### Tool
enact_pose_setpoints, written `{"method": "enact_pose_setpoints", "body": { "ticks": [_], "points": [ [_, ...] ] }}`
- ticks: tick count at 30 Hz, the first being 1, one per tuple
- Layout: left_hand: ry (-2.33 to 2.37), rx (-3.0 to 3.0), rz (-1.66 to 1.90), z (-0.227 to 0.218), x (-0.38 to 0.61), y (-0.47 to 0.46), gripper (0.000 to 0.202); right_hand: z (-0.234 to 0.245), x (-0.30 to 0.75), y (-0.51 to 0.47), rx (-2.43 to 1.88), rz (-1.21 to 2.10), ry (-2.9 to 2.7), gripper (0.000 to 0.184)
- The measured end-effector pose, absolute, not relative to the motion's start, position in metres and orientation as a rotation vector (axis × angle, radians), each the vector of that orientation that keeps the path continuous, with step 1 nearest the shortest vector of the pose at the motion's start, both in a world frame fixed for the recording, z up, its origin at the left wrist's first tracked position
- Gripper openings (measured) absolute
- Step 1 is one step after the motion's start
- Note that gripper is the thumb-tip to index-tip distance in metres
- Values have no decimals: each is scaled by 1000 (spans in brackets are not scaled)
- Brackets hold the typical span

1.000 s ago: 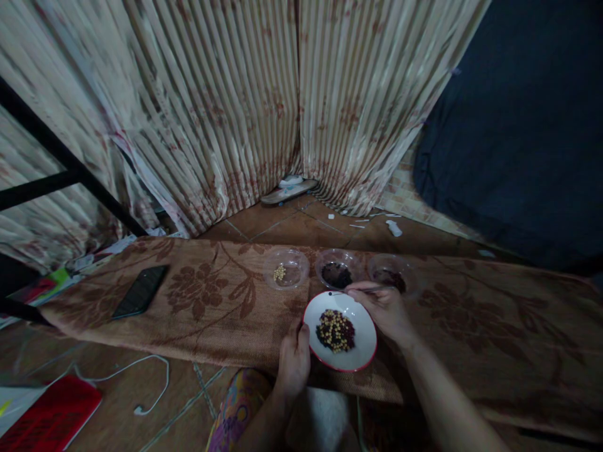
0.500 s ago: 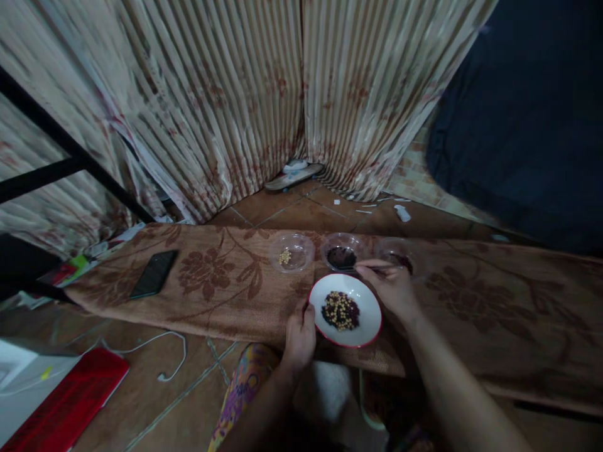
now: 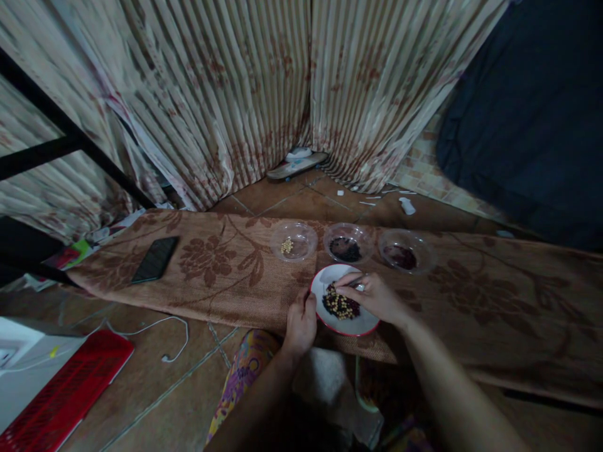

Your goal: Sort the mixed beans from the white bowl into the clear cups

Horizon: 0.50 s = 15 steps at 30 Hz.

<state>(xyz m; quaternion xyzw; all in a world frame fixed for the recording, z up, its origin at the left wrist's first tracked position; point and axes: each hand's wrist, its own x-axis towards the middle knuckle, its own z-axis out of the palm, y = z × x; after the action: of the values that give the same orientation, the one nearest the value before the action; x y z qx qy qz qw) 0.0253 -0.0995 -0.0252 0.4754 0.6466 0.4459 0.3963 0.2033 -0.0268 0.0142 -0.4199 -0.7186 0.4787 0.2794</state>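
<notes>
My left hand [image 3: 301,320] grips the left edge of a white plate [image 3: 365,325] with a red rim. Its thumb lies on the rim. Mixed beans [image 3: 342,306] in yellow, black and dark red are heaped in the plate. Over them, my right hand [image 3: 374,297] pinches slim metal tweezers [image 3: 354,281], whose tips are hard to make out against the beans. Behind the plate stand three clear plastic bowls: one with yellow beans [image 3: 287,245], one with black beans [image 3: 345,248] and one with dark red beans [image 3: 400,256].
A patterned brown cloth [image 3: 221,295] covers the long, low table. A dark phone [image 3: 155,259] lies on its left part. Beyond are striped curtains [image 3: 245,94] and a skateboard [image 3: 298,166] on the tiled floor. A red basket [image 3: 70,389] and a white cable [image 3: 183,342] are at lower left.
My right hand has moved with the tweezers from beside the black-bean bowl down and over the plate. The dark red bowl is now uncovered. My left hand still holds the plate.
</notes>
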Motion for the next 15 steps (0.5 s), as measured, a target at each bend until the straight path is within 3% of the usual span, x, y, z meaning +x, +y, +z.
{"method": "enact_pose_setpoints", "body": {
  "ticks": [15],
  "points": [
    [1655, 1168, 1109, -22, 26, -99, 39, 18, 198, -29, -1128, 1226, -1932, 22]
  ]
}}
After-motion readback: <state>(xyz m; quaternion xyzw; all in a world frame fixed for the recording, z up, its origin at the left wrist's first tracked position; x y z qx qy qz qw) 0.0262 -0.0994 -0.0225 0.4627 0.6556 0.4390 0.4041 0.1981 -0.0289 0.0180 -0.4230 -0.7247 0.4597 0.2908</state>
